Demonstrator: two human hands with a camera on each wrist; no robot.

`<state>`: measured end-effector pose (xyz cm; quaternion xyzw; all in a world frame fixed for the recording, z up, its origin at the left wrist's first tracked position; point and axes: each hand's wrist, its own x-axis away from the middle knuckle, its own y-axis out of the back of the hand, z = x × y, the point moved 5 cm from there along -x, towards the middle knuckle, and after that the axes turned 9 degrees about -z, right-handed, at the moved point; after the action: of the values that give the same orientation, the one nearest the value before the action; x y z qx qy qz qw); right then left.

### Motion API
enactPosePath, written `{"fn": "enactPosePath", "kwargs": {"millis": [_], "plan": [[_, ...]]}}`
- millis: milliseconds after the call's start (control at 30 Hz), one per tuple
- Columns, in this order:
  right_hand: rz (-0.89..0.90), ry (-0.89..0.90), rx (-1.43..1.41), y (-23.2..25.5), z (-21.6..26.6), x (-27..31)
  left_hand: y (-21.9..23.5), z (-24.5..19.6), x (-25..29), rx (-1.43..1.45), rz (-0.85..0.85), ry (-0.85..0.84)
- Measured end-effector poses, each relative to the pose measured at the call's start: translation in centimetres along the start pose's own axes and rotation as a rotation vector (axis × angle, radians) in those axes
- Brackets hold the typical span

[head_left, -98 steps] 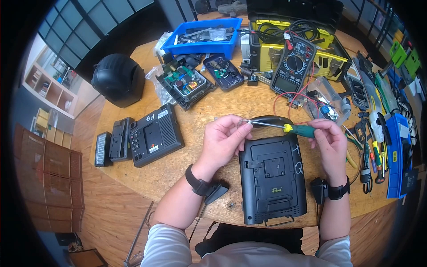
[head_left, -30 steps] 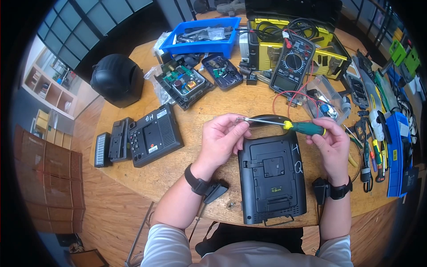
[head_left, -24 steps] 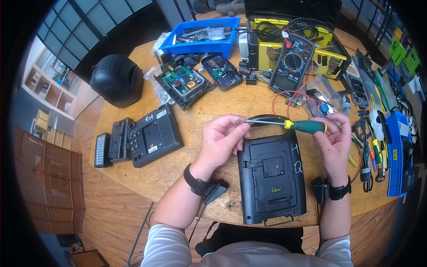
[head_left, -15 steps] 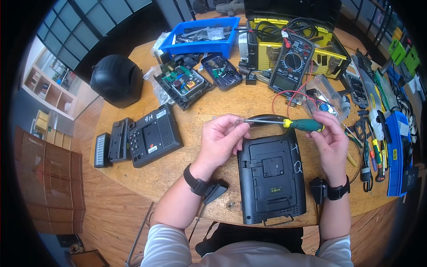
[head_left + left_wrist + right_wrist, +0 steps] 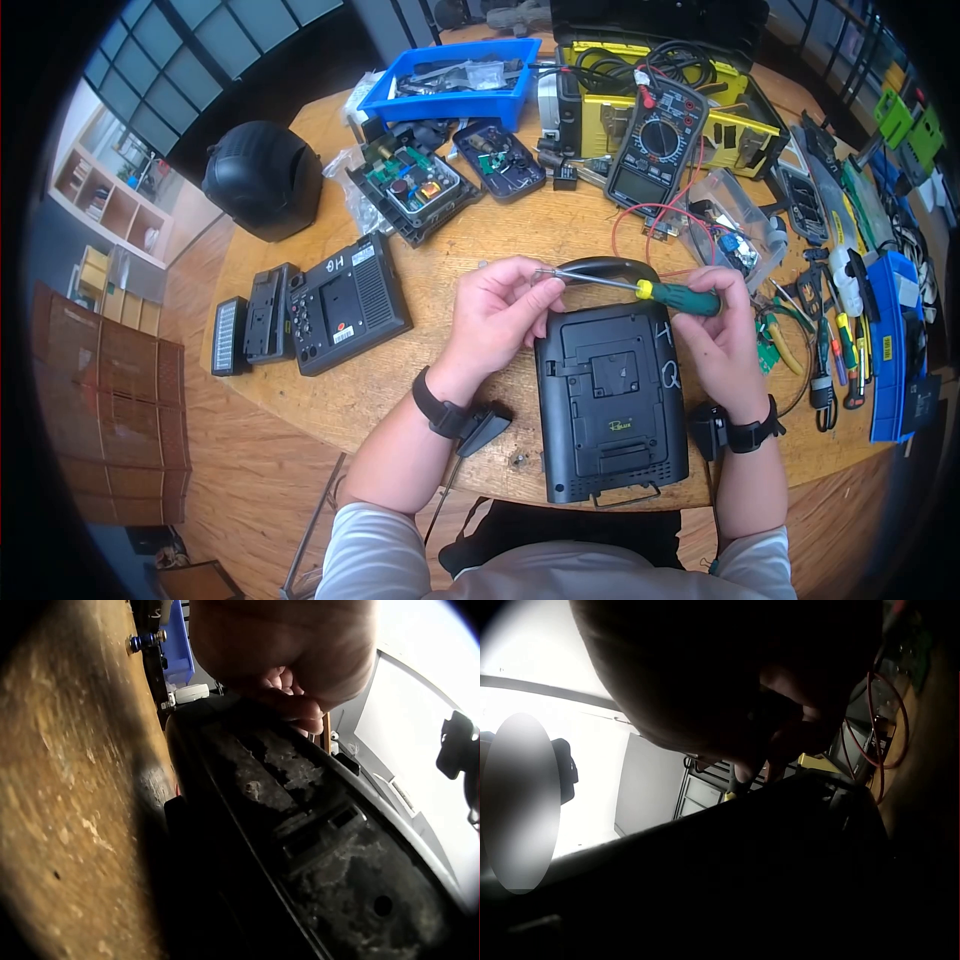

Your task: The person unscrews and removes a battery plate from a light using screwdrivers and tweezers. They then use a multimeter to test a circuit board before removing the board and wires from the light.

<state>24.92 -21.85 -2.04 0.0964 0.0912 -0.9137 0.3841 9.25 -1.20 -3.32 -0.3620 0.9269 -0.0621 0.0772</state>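
A screwdriver point(image 5: 682, 298) with a green and yellow handle and a thin steel shaft lies across both hands in the head view. My left hand point(image 5: 505, 310) pinches its tip end between thumb and fingers; the very tip is partly hidden. With curled fingers, my right hand point(image 5: 728, 350) holds the handle's end. Below them a black electronic device point(image 5: 612, 425) with a carrying handle point(image 5: 610, 266) lies on the wooden table, its panel facing up and white letters along its right side. In the left wrist view, the left hand point(image 5: 289, 652) is over the device's side point(image 5: 300, 825). The right wrist view is very dark.
Two black units point(image 5: 355, 305) lie to the left, below a round black case point(image 5: 262, 180). Farther back are an opened circuit housing point(image 5: 415, 190), a blue bin point(image 5: 450, 110), a multimeter point(image 5: 657, 145) with red leads and a yellow toolbox point(image 5: 745, 130). Several hand tools point(image 5: 850, 350) lie at the right.
My right hand has moved down and turned, lowering the handle end so that the screwdriver slants more. The left hand stays at the tip. The device is in the same place.
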Motion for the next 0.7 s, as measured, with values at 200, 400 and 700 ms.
{"fn": "enactPosePath", "kwargs": {"millis": [200, 400, 700], "plan": [[-0.066, -0.107, 0.139, 0.8, 0.0, -0.1, 0.0, 0.1, 0.0, -0.017, 0.012, -0.005], [-0.039, -0.088, 0.207, 0.8, -0.1, -0.3, 0.0, -0.1, 0.1, -0.016, 0.027, -0.014], [-0.089, 0.176, 0.210, 0.4, 0.7, -0.3, -0.1, -0.3, 0.1, -0.042, 0.033, -0.015]]}}
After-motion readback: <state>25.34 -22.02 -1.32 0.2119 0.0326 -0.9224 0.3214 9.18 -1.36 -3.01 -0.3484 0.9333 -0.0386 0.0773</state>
